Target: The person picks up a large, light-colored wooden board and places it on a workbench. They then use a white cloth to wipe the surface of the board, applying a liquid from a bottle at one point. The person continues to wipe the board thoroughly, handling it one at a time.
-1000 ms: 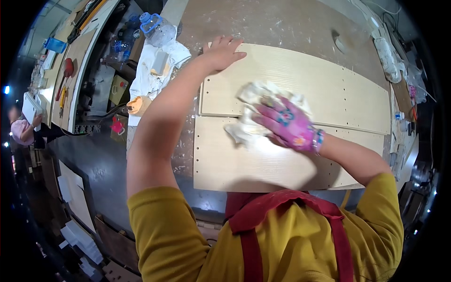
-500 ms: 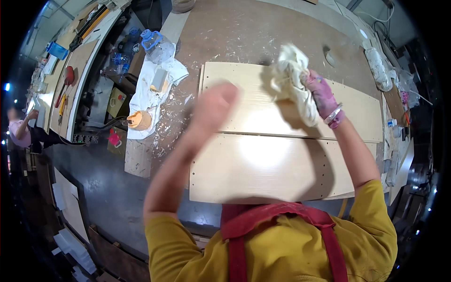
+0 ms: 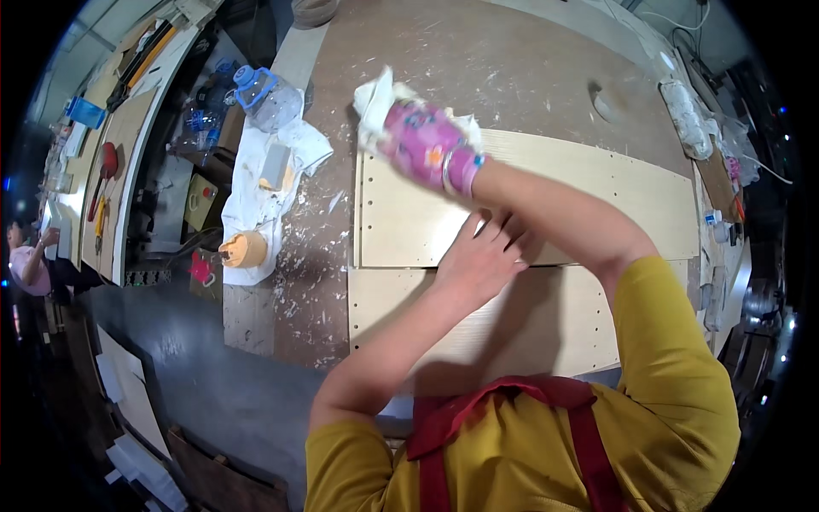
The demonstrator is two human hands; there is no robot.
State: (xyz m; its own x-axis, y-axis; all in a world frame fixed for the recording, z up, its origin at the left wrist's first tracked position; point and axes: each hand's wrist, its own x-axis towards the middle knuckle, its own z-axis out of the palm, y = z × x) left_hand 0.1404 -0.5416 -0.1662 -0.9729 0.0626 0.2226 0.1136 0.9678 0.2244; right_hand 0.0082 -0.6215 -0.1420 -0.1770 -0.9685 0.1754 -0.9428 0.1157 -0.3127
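The step in hand was a wiping pass over two pale wooden panels lying side by side on the counter (image 3: 512, 68). The right hand (image 3: 424, 145), in a pink patterned glove, was closed on a crumpled white rag (image 3: 375, 102) and pressed it down at the far-left corner of the far panel (image 3: 597, 196) — about 11 o'clock from the person's chest. The right forearm crossed over the left. The left hand (image 3: 482, 260) was bare, with the fingers spread and holding nothing; it lay flat across the seam between the far panel and the near panel (image 3: 495, 333), at about 12 o'clock, and appeared to brace both boards against sliding. Rows of small drilled holes ran along the panel edges. The rag sat right at the panel's corner, partly over the edge and onto the dusty brown counter. Judged from this position, the stroke had reached the limit of the board, so the next move would call for a reversal of direction — back toward 1 o'clock along the far panel — with the bracing hand kept firm. At 9 to 10 o'clock, well apart from the panels, a white cloth (image 3: 256, 196) carried a clear plastic bottle with a blue cap (image 3: 269, 98) and a small orange container (image 3: 245, 250).
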